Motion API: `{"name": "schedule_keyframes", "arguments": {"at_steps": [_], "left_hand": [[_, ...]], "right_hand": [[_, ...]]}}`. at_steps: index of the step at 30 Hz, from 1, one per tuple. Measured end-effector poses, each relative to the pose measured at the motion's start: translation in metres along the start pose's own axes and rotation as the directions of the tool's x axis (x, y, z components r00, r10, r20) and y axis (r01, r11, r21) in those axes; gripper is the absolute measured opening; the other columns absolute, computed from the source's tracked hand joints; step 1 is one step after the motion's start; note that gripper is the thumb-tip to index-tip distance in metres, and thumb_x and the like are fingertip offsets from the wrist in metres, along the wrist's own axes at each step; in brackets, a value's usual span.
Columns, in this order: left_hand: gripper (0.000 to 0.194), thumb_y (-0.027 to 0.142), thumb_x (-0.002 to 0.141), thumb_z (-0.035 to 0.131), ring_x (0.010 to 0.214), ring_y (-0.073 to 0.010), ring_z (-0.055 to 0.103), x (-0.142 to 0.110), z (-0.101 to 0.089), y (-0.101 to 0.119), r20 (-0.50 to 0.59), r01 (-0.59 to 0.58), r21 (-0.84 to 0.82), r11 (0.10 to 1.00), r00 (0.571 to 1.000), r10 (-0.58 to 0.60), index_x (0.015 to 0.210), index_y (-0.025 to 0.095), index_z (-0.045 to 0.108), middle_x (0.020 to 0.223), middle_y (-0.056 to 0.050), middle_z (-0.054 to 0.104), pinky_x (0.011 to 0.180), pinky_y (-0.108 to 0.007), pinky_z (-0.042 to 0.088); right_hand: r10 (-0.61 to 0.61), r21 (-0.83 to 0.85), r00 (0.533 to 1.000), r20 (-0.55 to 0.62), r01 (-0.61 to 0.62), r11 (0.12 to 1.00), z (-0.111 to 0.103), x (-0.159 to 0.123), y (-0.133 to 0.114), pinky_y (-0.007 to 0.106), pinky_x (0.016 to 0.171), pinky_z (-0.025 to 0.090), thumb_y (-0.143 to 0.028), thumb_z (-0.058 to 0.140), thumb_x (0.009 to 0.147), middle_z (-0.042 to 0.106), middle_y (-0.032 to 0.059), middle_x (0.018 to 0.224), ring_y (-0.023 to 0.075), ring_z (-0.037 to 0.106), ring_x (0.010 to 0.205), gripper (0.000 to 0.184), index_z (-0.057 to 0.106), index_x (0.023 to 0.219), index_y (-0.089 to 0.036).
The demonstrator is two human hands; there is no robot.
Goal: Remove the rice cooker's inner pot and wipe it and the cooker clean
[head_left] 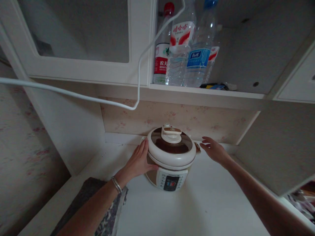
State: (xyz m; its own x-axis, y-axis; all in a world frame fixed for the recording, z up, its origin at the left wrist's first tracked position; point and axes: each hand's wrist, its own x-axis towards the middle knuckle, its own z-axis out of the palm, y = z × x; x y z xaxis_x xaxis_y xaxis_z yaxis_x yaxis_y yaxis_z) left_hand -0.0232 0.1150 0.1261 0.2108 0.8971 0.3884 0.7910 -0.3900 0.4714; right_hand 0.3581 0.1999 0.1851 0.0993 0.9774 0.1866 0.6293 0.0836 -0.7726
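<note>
Cooker's rear and underside hidden; panel print too small to read. Tops of some clear plastic bottles [178, 65] cut off by the upper edge; small items [216, 87] beside them on the shelf unidentifiable.

Electric pressure cooker [172, 160]: upright on the white counter [209, 200], near the floral-papered back wall [214, 121], below the cabinet. Squat, round body; thick, glossy cream rim around a dark brown lid centre; raised cream lid handle [171, 133] with brown inlay; pale control panel [171, 180] in front, dark display in its middle.

Left hand [139, 160]: laid against the cooker's left side, fingers extended and close together, thumb apart toward the front. Silvery metal bracelet [116, 184] at the wrist.

Right hand [213, 150]: beside the brown side handle [197, 147], fingers loosely spread and slightly bent; contact cannot be told.

Smooth white cable [98, 100] crosses in front of the cabinet, sharply bent. Grey patterned cloth [83, 200] on the counter, partly covered by the left forearm.
</note>
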Motion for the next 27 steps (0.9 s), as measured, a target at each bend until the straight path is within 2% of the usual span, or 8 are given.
{"name": "schedule_keyframes", "arguments": {"at_steps": [3, 4, 7, 9, 12, 15, 18, 27], "left_hand": [[0.14, 0.074, 0.062, 0.077, 0.154, -0.037, 0.007, 0.001, 0.009, -0.006, -0.012, 0.027, -0.009, 1.0, 1.0, -0.027, 0.16, 0.022, -0.008, 0.168, -0.02, 0.006, 0.124, -0.057, 0.016], [0.141, 0.075, 0.061, 0.077, 0.154, -0.0375, 0.005, 0.0, 0.012, -0.006, -0.021, 0.049, -0.01, 0.999, 0.999, -0.049, 0.16, 0.022, -0.008, 0.168, -0.02, 0.005, 0.124, -0.058, 0.014], [0.141, 0.075, 0.061, 0.077, 0.154, -0.0384, -0.003, -0.003, 0.018, -0.002, -0.04, 0.103, -0.016, 0.995, 0.994, -0.103, 0.16, 0.02, -0.006, 0.168, -0.02, 0.003, 0.123, -0.06, 0.009], [0.139, 0.073, 0.061, 0.078, 0.154, -0.0371, -0.006, -0.002, 0.023, 0.003, -0.054, 0.116, -0.049, 0.992, 0.991, -0.119, 0.161, 0.02, -0.004, 0.168, -0.019, 0.002, 0.124, -0.058, 0.01], [0.139, 0.071, 0.061, 0.079, 0.154, -0.0344, -0.008, 0.003, 0.032, 0.009, -0.06, 0.121, -0.121, 0.985, 0.99, -0.129, 0.161, 0.021, -0.004, 0.169, -0.016, 0.001, 0.125, -0.055, 0.014], [0.139, 0.07, 0.061, 0.08, 0.154, -0.0347, -0.011, 0.011, 0.036, 0.009, -0.039, 0.129, -0.178, 0.976, 0.99, -0.138, 0.161, 0.02, -0.003, 0.169, -0.016, -0.001, 0.125, -0.055, 0.014], [0.14, 0.068, 0.058, 0.083, 0.154, -0.0362, -0.009, 0.018, 0.035, 0.007, -0.01, 0.146, -0.199, 0.969, 0.988, -0.151, 0.161, 0.02, 0.0, 0.168, -0.017, 0.001, 0.125, -0.056, 0.013], [0.133, 0.065, 0.059, 0.083, 0.155, -0.0357, 0.0, 0.018, 0.028, 0.01, -0.033, 0.156, -0.166, 0.974, 0.986, -0.164, 0.16, 0.019, 0.01, 0.167, -0.017, 0.013, 0.124, -0.054, 0.016]], "right_hand": [[-0.248, -0.151, 0.969, -0.011, 0.243, 0.958, 0.005, -0.003, -0.028, 0.047, 0.105, 0.047, -0.038, 0.057, 0.091, 0.063, 0.0127, 0.129, 0.0275, 0.063, 0.112, 0.041, 0.061, 0.128, -0.021], [-0.363, -0.226, 0.932, 0.006, 0.355, 0.907, 0.008, -0.005, -0.04, 0.047, 0.106, 0.046, -0.041, 0.052, 0.094, 0.062, 0.0133, 0.13, 0.0284, 0.06, 0.116, 0.042, 0.06, 0.129, -0.02], [-0.636, -0.404, 0.758, 0.142, 0.631, 0.662, 0.024, -0.006, -0.078, 0.046, 0.11, 0.043, -0.048, 0.037, 0.101, 0.059, 0.0163, 0.133, 0.0295, 0.054, 0.125, 0.05, 0.056, 0.135, -0.015], [-0.681, -0.435, 0.686, 0.254, 0.71, 0.553, 0.036, -0.002, -0.1, 0.045, 0.111, 0.041, -0.049, 0.031, 0.103, 0.056, 0.0158, 0.137, 0.0286, 0.052, 0.128, 0.053, 0.051, 0.141, -0.017], [-0.652, -0.483, 0.639, 0.408, 0.757, 0.439, 0.051, 0.01, -0.12, 0.046, 0.108, 0.042, -0.051, 0.028, 0.104, 0.049, 0.0134, 0.147, 0.0293, 0.05, 0.131, 0.053, 0.045, 0.146, -0.025], [-0.58, -0.554, 0.648, 0.494, 0.749, 0.364, 0.06, 0.019, -0.127, 0.045, 0.102, 0.046, -0.05, 0.025, 0.105, 0.049, 0.0132, 0.147, 0.0306, 0.053, 0.126, 0.053, 0.04, 0.15, -0.027], [-0.494, -0.625, 0.695, 0.522, 0.706, 0.333, 0.061, 0.022, -0.131, 0.041, 0.093, 0.049, -0.051, 0.022, 0.105, 0.055, 0.013, 0.138, 0.0299, 0.056, 0.119, 0.053, 0.035, 0.151, -0.029], [-0.382, -0.72, 0.786, 0.486, 0.608, 0.335, 0.066, 0.019, -0.145, 0.043, 0.084, 0.05, -0.053, 0.024, 0.104, 0.057, 0.0176, 0.131, 0.0334, 0.062, 0.111, 0.051, 0.036, 0.147, -0.03]]}}
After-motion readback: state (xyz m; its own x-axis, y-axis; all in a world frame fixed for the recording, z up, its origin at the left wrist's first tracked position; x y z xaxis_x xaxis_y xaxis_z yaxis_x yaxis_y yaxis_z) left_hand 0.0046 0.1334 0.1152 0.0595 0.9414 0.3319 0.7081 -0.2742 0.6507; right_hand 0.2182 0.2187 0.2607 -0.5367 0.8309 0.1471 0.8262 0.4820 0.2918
